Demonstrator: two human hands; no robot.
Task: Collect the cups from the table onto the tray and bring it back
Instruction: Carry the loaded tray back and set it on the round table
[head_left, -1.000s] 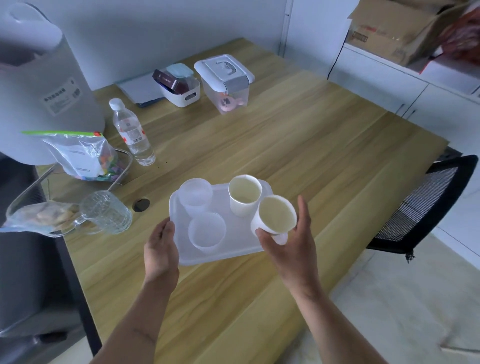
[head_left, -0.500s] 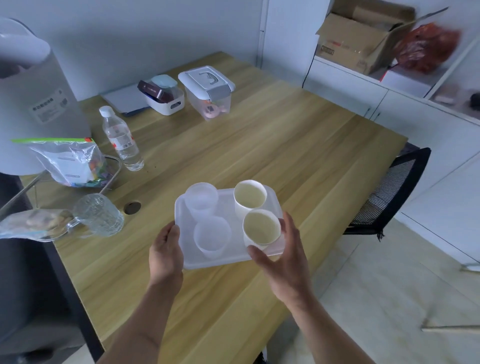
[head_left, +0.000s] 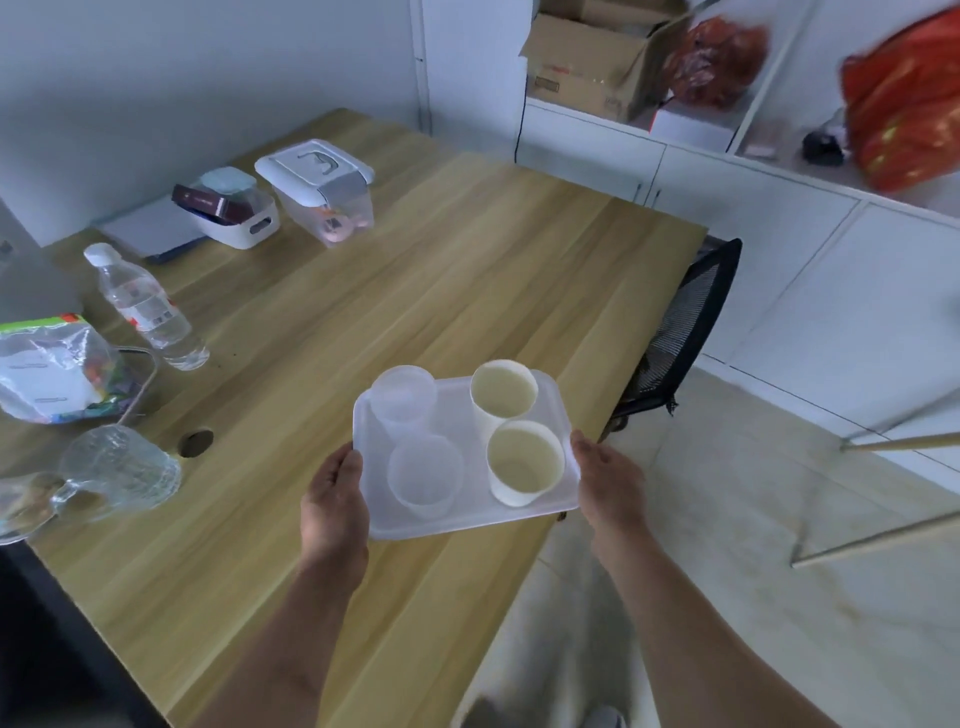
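Both hands grip tray (head_left: 426, 527) ends: left hand (head_left: 332, 501), right hand (head_left: 608, 480). Four upright cups aboard: two translucent left, two paper right. Surface (head_left: 467, 270) beneath.

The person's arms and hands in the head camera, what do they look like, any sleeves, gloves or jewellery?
Both forearms are bare right down to the picture's lower edge: no sleeves show. The left hand and right hand have no gloves, and no rings, watch or bracelet are visible.
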